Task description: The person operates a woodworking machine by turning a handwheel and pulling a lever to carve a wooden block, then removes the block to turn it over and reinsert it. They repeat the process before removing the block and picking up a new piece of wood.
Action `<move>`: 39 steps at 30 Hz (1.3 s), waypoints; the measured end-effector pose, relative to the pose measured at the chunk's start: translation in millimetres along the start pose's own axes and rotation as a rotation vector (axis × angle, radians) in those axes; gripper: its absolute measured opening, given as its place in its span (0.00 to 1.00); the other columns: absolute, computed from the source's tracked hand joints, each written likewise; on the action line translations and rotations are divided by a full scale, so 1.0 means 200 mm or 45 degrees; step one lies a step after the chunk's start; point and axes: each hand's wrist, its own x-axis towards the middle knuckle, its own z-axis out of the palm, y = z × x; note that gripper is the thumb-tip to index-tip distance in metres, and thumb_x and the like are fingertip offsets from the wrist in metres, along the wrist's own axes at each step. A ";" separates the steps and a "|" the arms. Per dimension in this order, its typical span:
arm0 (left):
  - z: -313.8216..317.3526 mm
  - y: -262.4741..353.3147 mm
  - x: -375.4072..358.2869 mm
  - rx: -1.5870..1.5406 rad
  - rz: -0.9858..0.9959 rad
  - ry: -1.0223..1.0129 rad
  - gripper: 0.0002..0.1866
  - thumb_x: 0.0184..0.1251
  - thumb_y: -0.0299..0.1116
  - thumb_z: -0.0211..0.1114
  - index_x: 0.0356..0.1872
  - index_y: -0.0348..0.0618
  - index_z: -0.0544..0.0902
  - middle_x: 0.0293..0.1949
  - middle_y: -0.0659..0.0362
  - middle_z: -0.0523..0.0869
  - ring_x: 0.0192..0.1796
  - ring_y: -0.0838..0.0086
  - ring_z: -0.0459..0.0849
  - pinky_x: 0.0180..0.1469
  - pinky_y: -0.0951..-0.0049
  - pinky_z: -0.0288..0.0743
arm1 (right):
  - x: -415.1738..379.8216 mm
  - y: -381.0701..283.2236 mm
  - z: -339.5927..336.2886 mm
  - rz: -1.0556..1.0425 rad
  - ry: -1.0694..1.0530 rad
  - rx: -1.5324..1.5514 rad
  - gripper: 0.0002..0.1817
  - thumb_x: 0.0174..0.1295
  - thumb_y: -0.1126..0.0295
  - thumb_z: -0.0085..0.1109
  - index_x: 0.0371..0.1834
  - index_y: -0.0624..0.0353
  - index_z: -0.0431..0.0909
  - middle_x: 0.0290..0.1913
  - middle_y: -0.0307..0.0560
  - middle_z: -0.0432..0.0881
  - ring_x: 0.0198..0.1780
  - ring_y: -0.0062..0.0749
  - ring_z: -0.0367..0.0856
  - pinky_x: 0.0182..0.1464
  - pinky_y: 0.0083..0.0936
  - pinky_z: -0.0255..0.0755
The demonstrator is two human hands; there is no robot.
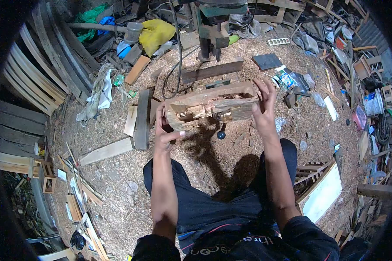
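Observation:
A rough wooden block [191, 103] with hollowed-out, splintered recesses is held up in front of me, tilted slightly higher at its right end. My left hand [164, 132] grips its left end, thumb along the lower edge. My right hand [264, 106] is closed on the right end, fingers over the top corner and thumb on the near side. A black ball knob [221, 135] on a short rod shows just below the block; what it joins is hidden behind the wood.
Ahead stands a green machine [220, 11] with a vertical spindle and a hanging cable [179, 52]. Wood shavings [122, 182] cover the floor. Boards [142, 119] lie on the left, and a white-faced panel [322, 195] leans at the right. A yellow sack [157, 35] sits at the back.

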 end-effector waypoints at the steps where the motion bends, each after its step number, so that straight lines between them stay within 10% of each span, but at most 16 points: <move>1: 0.01 0.01 0.00 -0.030 0.006 0.015 0.55 0.26 0.18 0.73 0.69 0.47 0.64 0.62 0.57 0.76 0.66 0.63 0.74 0.71 0.62 0.65 | 0.00 0.02 -0.01 0.071 -0.061 -0.072 0.41 0.64 0.55 0.66 0.72 0.63 0.56 0.69 0.58 0.64 0.71 0.45 0.64 0.71 0.40 0.62; 7: -0.02 -0.09 0.02 -0.225 -0.051 0.076 0.49 0.47 0.29 0.70 0.75 0.43 0.58 0.66 0.53 0.71 0.69 0.60 0.69 0.72 0.58 0.63 | -0.05 0.08 0.03 0.246 0.057 -0.336 0.36 0.64 0.54 0.67 0.65 0.66 0.62 0.56 0.52 0.75 0.60 0.35 0.73 0.63 0.33 0.67; 8: -0.03 -0.12 0.01 -0.149 -0.029 0.058 0.42 0.64 0.44 0.65 0.75 0.42 0.56 0.69 0.52 0.68 0.71 0.60 0.67 0.72 0.57 0.61 | -0.05 0.08 0.03 0.220 0.060 -0.304 0.34 0.64 0.54 0.68 0.62 0.66 0.64 0.54 0.50 0.75 0.57 0.34 0.73 0.62 0.32 0.68; 12: 0.00 -0.19 0.04 -0.266 0.003 0.230 0.44 0.72 0.70 0.42 0.74 0.42 0.58 0.69 0.53 0.69 0.70 0.62 0.68 0.73 0.58 0.60 | -0.07 0.09 0.05 0.112 0.092 -0.185 0.41 0.58 0.48 0.71 0.64 0.65 0.63 0.55 0.49 0.73 0.58 0.34 0.73 0.63 0.32 0.67; 20: -0.01 -0.22 0.02 -0.197 0.128 0.289 0.40 0.73 0.67 0.44 0.70 0.42 0.66 0.64 0.56 0.75 0.67 0.61 0.73 0.71 0.57 0.64 | -0.15 0.16 0.05 -0.091 0.156 -0.199 0.62 0.41 0.20 0.59 0.65 0.65 0.61 0.58 0.47 0.71 0.61 0.33 0.72 0.63 0.33 0.68; 30: 0.00 -0.16 0.03 -0.227 0.151 0.090 0.35 0.77 0.59 0.43 0.66 0.36 0.70 0.63 0.52 0.77 0.66 0.61 0.74 0.71 0.59 0.63 | -0.13 0.22 0.00 -0.160 0.241 -0.170 0.51 0.55 0.26 0.57 0.61 0.67 0.67 0.54 0.49 0.75 0.57 0.33 0.74 0.60 0.32 0.69; 39: -0.06 -0.16 0.04 0.182 0.113 -0.062 0.27 0.74 0.47 0.56 0.65 0.38 0.72 0.64 0.53 0.76 0.67 0.67 0.72 0.71 0.67 0.59 | -0.02 0.13 -0.11 0.965 0.181 -0.126 0.33 0.73 0.46 0.47 0.67 0.64 0.69 0.61 0.51 0.76 0.60 0.35 0.75 0.62 0.31 0.68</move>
